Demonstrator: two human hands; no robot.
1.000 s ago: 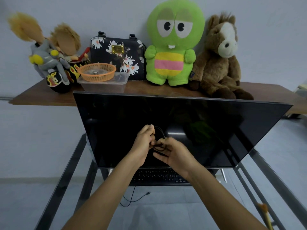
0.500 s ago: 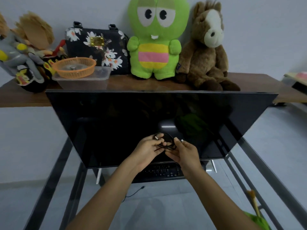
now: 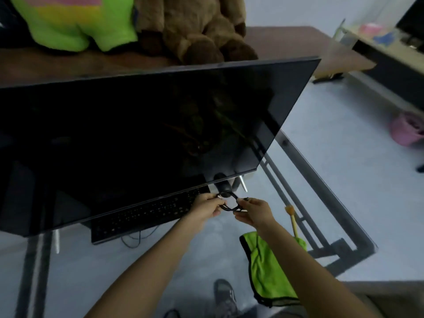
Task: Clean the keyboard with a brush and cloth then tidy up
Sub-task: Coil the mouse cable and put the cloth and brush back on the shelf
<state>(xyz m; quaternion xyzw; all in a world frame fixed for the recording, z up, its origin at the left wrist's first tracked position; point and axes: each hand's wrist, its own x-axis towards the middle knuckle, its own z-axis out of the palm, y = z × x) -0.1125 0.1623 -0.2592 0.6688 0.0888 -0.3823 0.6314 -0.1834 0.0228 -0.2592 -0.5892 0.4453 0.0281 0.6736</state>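
Observation:
A black keyboard (image 3: 146, 214) lies on the glass table, its far half hidden under the big dark monitor (image 3: 142, 138). My left hand (image 3: 206, 206) and my right hand (image 3: 254, 212) both pinch a small coil of black cable (image 3: 230, 201) just right of the keyboard, in front of a black mouse (image 3: 223, 185). A bright green cloth (image 3: 267, 269) with black trim lies on the glass under my right forearm. A brush (image 3: 291, 220) with an orange handle lies beside the cloth, bristles pointing away from me.
The glass table (image 3: 344, 207) has a grey metal frame and ends at the right. A green plush (image 3: 75, 21) and a brown plush horse (image 3: 197, 28) sit on the wooden shelf behind the monitor. A pink bin (image 3: 406, 131) stands on the floor, right. My shoe (image 3: 226, 297) shows below.
My view has swung down and to the right. Both hands have moved right with the coiled cable, from in front of the screen to beside the keyboard's right end. The cloth and brush are now in view.

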